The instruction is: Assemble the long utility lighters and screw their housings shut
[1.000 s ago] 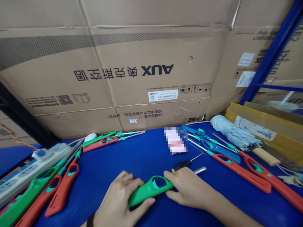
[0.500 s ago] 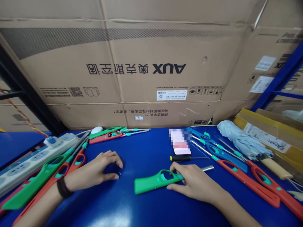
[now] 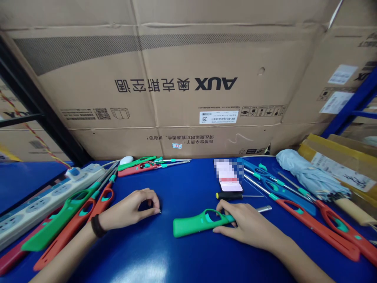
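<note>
One green lighter [image 3: 191,225] is at the blue tabletop [image 3: 141,255], R hand [image 3: 240,224] thumb + fingers closed round its neck, metal tip poking out past the knuckles; can't tell if it rests fully on the surface. Just left of the green lighter, not touching it: L hand [image 3: 138,208] w/ dark wristband [image 3: 97,226], thumb & fingertips pinching a tiny pale bit [image 3: 160,212], too small to ID. Just beyond the green lighter: black-handled screwdriver [image 3: 229,195], then phone [image 3: 231,186], screen lit, part pixelated. Right of it: red lighter [image 3: 326,236]; farther off, folded umbrella [image 3: 312,175]. Well left of it: power strip [image 3: 55,192] w/ second green lighter [image 3: 50,230] alongside. Far behind it: big AUX carton [image 3: 188,51], lettering upside down.
</note>
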`<state>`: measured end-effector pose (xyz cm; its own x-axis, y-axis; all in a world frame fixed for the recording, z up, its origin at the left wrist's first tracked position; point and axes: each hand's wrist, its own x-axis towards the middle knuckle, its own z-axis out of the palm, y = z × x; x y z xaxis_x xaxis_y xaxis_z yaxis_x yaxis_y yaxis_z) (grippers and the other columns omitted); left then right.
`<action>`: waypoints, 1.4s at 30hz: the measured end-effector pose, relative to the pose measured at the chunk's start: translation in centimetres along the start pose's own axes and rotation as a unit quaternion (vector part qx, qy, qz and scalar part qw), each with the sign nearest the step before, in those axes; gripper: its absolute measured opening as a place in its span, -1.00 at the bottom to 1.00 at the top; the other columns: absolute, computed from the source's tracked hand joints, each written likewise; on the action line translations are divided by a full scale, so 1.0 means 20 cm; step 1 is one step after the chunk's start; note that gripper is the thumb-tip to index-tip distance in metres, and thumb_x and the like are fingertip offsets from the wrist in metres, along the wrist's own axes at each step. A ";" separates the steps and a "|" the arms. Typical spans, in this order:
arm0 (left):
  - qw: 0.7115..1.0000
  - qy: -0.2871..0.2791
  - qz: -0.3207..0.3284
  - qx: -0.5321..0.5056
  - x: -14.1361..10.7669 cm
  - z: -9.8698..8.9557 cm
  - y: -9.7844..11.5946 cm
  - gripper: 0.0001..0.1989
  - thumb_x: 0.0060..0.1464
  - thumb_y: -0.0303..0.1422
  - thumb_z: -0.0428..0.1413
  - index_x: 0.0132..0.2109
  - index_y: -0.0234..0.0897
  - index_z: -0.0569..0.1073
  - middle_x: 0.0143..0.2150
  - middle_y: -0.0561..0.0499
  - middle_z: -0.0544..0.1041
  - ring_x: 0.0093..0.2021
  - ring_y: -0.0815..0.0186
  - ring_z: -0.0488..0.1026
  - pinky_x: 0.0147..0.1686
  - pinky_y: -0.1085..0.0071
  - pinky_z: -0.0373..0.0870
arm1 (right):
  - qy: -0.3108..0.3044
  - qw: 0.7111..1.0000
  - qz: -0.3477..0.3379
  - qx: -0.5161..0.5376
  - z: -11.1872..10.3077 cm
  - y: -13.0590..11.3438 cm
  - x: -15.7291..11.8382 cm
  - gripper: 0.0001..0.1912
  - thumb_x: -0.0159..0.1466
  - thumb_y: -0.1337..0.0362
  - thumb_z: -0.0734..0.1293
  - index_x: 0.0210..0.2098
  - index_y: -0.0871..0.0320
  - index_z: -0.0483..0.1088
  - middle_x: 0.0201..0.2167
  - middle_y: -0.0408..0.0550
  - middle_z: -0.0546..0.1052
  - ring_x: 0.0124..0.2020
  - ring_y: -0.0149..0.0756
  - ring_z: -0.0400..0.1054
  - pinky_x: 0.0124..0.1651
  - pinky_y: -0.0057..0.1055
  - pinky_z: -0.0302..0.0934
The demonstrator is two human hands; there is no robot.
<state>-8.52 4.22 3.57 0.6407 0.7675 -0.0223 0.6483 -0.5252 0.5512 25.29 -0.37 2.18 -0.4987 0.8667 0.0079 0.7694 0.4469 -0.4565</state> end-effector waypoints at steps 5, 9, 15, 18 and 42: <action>0.994 0.033 0.047 -0.097 0.04 0.07 0.14 -0.84 0.16 -0.29 0.11 -0.30 -0.29 0.48 -0.32 0.02 0.51 -0.30 0.35 0.42 -0.24 0.48 0.34 | -0.005 1.000 -0.002 0.000 0.00 -0.01 0.00 -0.73 0.19 0.06 0.38 -0.23 0.04 0.28 -0.52 -0.26 0.41 -0.50 -0.29 0.33 -0.46 -0.49 -0.02; 0.988 0.030 0.074 -0.135 0.06 0.13 0.25 -0.86 0.17 -0.32 0.11 -0.30 -0.29 0.49 -0.31 0.01 0.51 -0.30 0.36 0.42 -0.24 0.48 0.35 | 0.010 1.000 -0.009 0.005 0.01 -0.01 0.00 -0.68 0.20 0.08 0.38 -0.14 0.03 0.26 -0.46 -0.24 0.42 -0.46 -0.29 0.35 -0.43 -0.49 0.04; 0.981 0.079 0.045 -0.170 0.07 0.16 0.32 -0.81 0.17 -0.27 0.09 -0.31 -0.30 0.46 -0.32 0.01 0.50 -0.31 0.34 0.41 -0.25 0.45 0.35 | 0.039 0.998 -0.043 0.007 0.00 -0.02 0.00 -0.75 0.22 0.15 0.37 -0.18 0.02 0.25 -0.31 -0.25 0.48 -0.34 -0.32 0.41 -0.34 -0.48 0.12; 0.970 0.145 0.013 -0.193 0.10 0.19 0.32 -0.76 0.19 -0.21 0.06 -0.30 -0.31 0.44 -0.35 0.01 0.49 -0.33 0.32 0.39 -0.29 0.43 0.35 | 0.067 0.996 -0.050 -0.019 -0.02 -0.03 -0.01 -0.83 0.28 0.10 0.31 -0.27 0.05 0.29 -0.29 -0.23 0.49 -0.35 -0.33 0.41 -0.34 -0.47 0.13; 0.962 0.141 0.196 0.125 0.08 0.23 0.24 -0.88 0.29 -0.47 -0.07 -0.20 -0.26 0.35 -0.22 -0.01 0.51 -0.22 0.31 0.38 -0.10 0.33 0.20 | 0.090 0.995 0.008 -0.043 -0.04 0.02 0.02 -0.74 0.41 0.16 0.11 -0.29 0.07 0.37 -0.28 -0.14 0.58 -0.31 -0.23 0.48 -0.33 -0.41 0.16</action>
<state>-2.51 1.20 2.23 0.7421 0.5436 0.3921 0.4817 -0.8393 0.2520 25.72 0.36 2.71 -0.4123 0.8964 0.1630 0.8118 0.4426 -0.3808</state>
